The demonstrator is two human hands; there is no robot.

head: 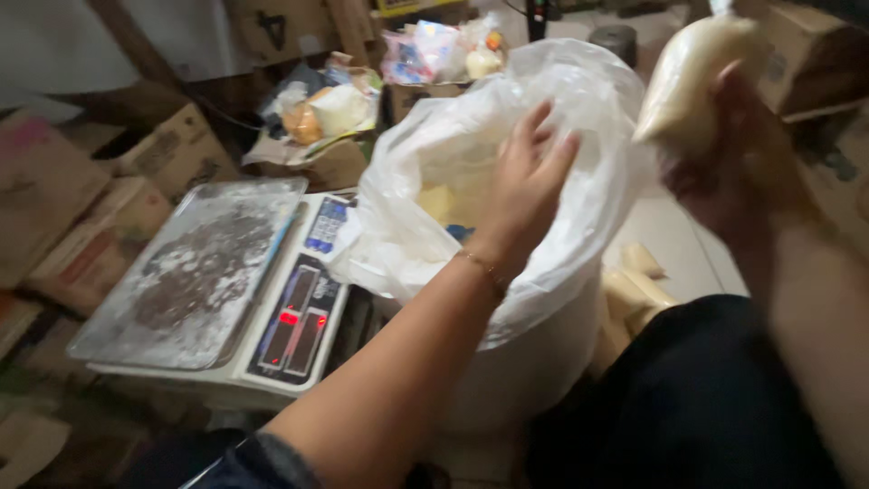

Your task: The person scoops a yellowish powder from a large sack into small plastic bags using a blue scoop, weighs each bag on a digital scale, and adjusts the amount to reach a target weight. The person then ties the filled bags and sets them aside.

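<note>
A thin, crinkled, translucent white plastic liner (543,145) is seen lining a smooth matt white sack (534,371). A small filled bag (692,77) of glossy clear plastic, pale and grainy inside, is gripped by the right hand (724,172). The scale's metal tray (195,272) is dulled by a powdery dusting; its body (299,317) is smooth plastic. Matt brown cardboard boxes (172,149) are seen behind.

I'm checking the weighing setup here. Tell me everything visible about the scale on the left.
The digital scale sits left of the large white sack, among cardboard boxes. Its flat rectangular metal pan is dusted with white powder and carries no load. The white body has a dark front panel tilted toward the viewer, with red lit digits and a keypad behind it. Neither hand touches it; the sack's plastic liner lies against its right edge.
</note>
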